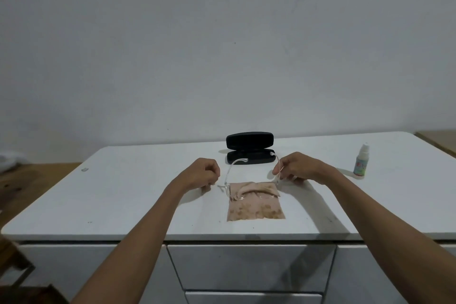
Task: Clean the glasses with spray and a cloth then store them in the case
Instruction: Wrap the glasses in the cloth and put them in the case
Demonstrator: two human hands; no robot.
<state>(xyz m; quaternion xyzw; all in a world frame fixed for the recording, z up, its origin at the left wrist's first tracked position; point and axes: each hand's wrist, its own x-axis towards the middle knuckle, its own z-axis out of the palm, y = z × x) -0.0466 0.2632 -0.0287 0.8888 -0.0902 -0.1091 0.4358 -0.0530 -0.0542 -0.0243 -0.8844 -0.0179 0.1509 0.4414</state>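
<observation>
Faintly, spray bottle point(361, 161) label blurred, unreadable; case point(250, 148) unmarked.

white cabinet top point(123, 192), drawers point(251, 266), grey wall point(222, 44)

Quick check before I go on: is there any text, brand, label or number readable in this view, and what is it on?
Nothing can be read as it stands.
Small white spray bottle: its green and red printed label is too blurred to read.
Open black hard glasses case: no marking visible.
Beige patterned cleaning cloth: brown blotches only, no letters.
Clear-framed glasses: no print visible.
</observation>
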